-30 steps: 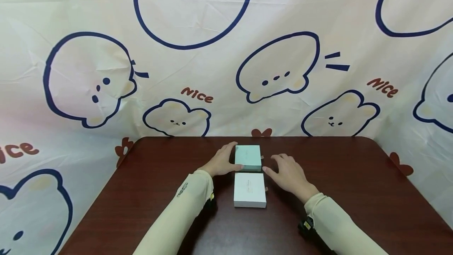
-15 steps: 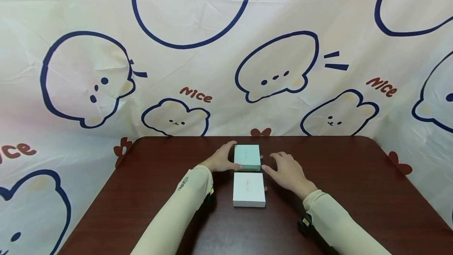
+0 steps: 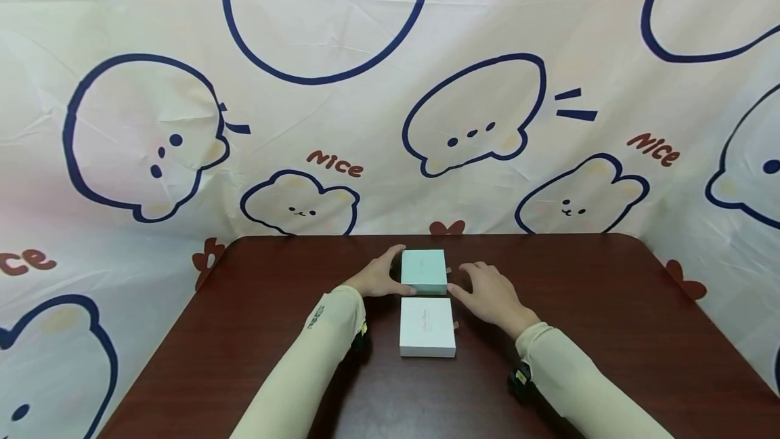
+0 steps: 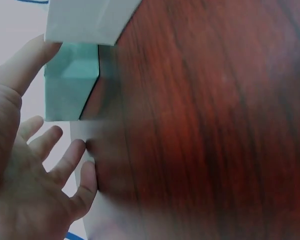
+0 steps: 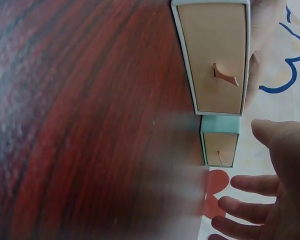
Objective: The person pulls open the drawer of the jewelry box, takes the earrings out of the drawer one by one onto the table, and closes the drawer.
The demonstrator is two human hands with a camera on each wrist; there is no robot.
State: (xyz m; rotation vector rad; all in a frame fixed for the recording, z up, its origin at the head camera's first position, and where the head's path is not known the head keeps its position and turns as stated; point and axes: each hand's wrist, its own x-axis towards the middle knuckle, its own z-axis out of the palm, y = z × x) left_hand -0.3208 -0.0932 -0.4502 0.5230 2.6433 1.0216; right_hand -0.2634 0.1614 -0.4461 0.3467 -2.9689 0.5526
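Observation:
A mint-green drawer box [image 3: 423, 269] lies on the table right behind a white drawer box [image 3: 428, 327]. My left hand [image 3: 379, 276] is at the green box's left side, its thumb by the front left corner and its fingers reaching along the far left. In the left wrist view its fingers [image 4: 70, 162] are spread and loosely bent; whether the thumb touches the box I cannot tell. My right hand [image 3: 490, 293] stands just right of the green box, thumb close to its front right corner. Tan drawer fronts with small pull tabs [image 5: 226, 75] face right.
Both boxes rest on a dark reddish-brown wooden table [image 3: 256, 358]. A white cloth [image 3: 378, 120] printed with cartoon animals hangs behind the table's far edge and along its sides. Dark wrist devices [image 3: 520, 381] sit at both sleeves.
My right hand has shifted slightly left, toward the green box. The head view has turned a little to the right. Both boxes and my left hand keep their places.

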